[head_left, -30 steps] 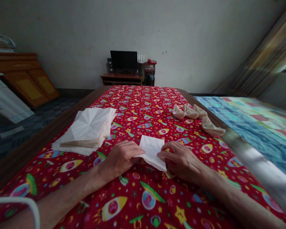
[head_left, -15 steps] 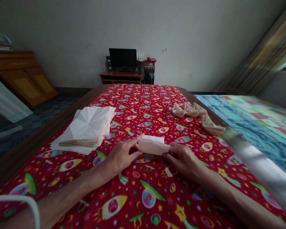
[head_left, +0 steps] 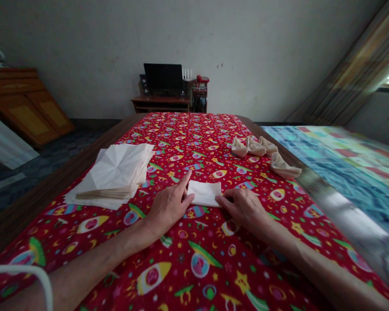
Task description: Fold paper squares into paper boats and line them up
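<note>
A folded sheet of white paper [head_left: 205, 192] lies flat on the red patterned tablecloth in front of me. My left hand [head_left: 170, 207] rests along its left edge, index finger stretched forward and thumb apart at the near corner. At the right edge, my right hand [head_left: 243, 208] has its thumb on the near corner, with the other fingers curled and partly hidden. To the left sits a stack of creased white paper sheets [head_left: 116, 168]. Several folded paper boat-like shapes stand at the right, the nearest one [head_left: 284, 166] set apart from the others [head_left: 255, 147].
The tablecloth [head_left: 168, 285] covers a long table with a dark wooden edge [head_left: 94, 151]. A white curved tube [head_left: 29, 270] crosses the lower left corner. Beyond the table stand a monitor [head_left: 164, 76] and a red telephone [head_left: 202, 79]. A bed [head_left: 340, 168] is on the right.
The raised flap of the paper has come down, so the sheet now lies flat. My left index finger has straightened away from the thumb. The view has shifted slightly.
</note>
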Action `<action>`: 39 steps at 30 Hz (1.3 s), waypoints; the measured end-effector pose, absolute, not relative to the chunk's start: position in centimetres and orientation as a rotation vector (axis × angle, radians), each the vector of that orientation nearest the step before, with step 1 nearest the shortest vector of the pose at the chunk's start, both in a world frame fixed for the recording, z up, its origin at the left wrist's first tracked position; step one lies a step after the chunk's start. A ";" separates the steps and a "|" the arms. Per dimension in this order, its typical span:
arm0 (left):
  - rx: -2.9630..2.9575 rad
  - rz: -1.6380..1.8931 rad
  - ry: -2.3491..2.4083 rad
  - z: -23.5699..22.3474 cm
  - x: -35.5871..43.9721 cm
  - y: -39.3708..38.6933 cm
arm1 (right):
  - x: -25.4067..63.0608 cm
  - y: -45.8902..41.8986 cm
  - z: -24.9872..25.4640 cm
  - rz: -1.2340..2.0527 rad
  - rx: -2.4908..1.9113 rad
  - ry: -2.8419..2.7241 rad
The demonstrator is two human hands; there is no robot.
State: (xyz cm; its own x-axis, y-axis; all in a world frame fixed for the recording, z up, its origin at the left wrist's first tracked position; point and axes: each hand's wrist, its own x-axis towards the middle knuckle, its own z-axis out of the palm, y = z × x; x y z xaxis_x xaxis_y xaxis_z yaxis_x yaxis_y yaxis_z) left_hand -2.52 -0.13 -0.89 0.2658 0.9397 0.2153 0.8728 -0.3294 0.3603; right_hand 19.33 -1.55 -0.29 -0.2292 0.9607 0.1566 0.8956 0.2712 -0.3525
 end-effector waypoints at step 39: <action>2.948 0.364 0.999 -1.0 -2.1 -2.0 | 19.0 -2.3 -0.4 -0.248 -1.601 -2.356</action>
State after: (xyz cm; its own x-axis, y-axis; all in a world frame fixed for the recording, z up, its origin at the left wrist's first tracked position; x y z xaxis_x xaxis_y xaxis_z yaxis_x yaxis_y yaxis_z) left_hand -2.11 -1.95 -0.96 0.7698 0.6006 0.2163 0.5989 -0.7967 0.0808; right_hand 18.95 -2.32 -0.43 -0.3462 0.8802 0.3247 0.9285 0.3710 -0.0157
